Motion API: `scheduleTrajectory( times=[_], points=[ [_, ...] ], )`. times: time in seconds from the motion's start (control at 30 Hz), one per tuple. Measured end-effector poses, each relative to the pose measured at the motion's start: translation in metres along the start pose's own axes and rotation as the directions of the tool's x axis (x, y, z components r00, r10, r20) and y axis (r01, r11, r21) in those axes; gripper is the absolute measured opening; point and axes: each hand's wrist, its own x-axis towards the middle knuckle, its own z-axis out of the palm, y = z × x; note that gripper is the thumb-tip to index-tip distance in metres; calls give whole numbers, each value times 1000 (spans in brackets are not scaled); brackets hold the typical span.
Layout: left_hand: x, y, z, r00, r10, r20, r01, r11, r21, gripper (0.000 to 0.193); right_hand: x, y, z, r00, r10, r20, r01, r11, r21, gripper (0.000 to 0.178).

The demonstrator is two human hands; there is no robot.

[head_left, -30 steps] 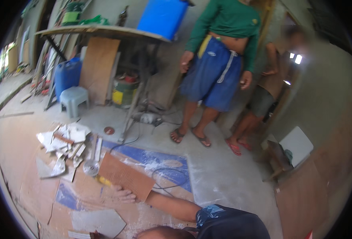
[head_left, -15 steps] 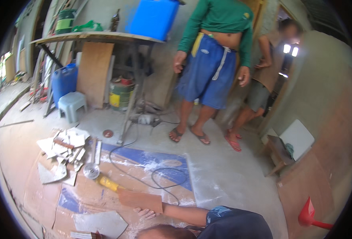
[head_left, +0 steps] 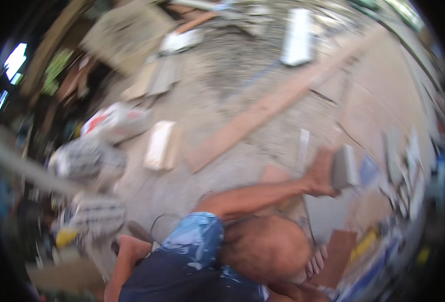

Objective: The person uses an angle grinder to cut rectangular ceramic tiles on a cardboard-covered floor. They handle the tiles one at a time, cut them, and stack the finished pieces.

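Note:
Neither of my hands shows in the head view. Below me a co-worker in a dark top with blue patterned sleeves point(head_left: 190, 234) bends low over the floor; the top of a head point(head_left: 270, 246) is turned toward me. One arm of this person reaches right, its hand point(head_left: 320, 173) against a thick grey piece with a pale edge point(head_left: 346, 167). The fingers of the other hand point(head_left: 316, 261) lie at a flat reddish-brown piece point(head_left: 336, 254), perhaps a tile. Beside that piece is a blurred yellow tool body point(head_left: 364, 245). Motion blur smears much of the picture.
A long reddish plank point(head_left: 283, 103) crosses the floor diagonally. Left of it are a pale block point(head_left: 161, 146) and stuffed bags point(head_left: 116, 123). A white slab point(head_left: 298, 38) lies farther off. A foot in a flip-flop point(head_left: 132, 245) is at lower left; whose, I cannot tell.
My view has swung left and down, away from the standing people and table. The co-worker now shows farther into view, with both arms visible; the reddish-brown piece appears farther right.

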Motion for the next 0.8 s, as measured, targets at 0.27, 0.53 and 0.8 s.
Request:
scheduleTrajectory(
  times=[0.27, 0.53, 0.8],
  points=[
    [-63, 21, -173, 818, -304, -489, 471, 841, 265, 114, 104, -52, -13, 918, 355, 178, -348, 935, -68, 37],
    [-159, -14, -342, 406, -495, -768, 913, 264, 312, 121, 173, -51, -7, 955, 235, -184, -265, 951, -161, 37],
    [-232, -54, -454, 212, -596, -775, 966, 6, 259, 129, 182, -31, 0, 932, 185, -311, -259, 942, -213, 37]
  ],
)
